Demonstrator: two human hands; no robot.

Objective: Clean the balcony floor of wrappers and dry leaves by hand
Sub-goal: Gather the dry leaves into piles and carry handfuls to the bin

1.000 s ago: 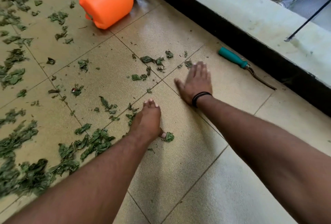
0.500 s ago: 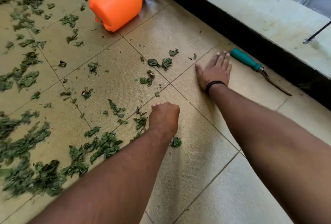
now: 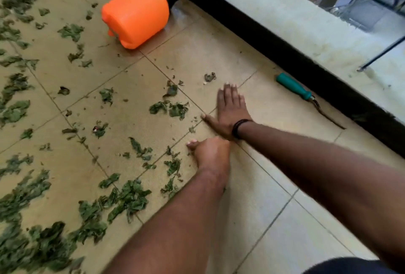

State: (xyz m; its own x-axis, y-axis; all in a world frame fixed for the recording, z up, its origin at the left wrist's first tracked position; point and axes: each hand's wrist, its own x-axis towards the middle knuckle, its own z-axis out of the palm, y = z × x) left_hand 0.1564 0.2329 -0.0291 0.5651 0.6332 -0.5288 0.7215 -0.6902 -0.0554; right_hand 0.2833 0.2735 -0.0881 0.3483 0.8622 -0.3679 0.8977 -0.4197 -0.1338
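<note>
Hands first. Right hand point(image 3: 230, 109), black band at the wrist, lies flat on the tan tiled balcony floor point(image 3: 274, 219), fingers straight and together, holding nothing. Left hand point(image 3: 210, 155) sits just below it, nearly touching, knuckles up and fingers curled under toward the tile; whether this grip has anything pinched I cannot tell, the palm is hidden.

Scattered green-grey dry leaves point(image 3: 122, 199) lie loose to the left of both hands, thin near the fingers, thickest at the lower left edge. They look weightless, curled and brittle: likely to crumble if squeezed and to slide easily on the tile. Judgement: sweep them with the flat edge of a palm into a pile, then scoop from beneath with cupped fingers. No wrappers are plainly visible.

Farther out, an orange plastic spray bottle point(image 3: 135, 16) lies on its side; a teal-handled garden tool point(image 3: 294, 87) rests by the dark wall base.
</note>
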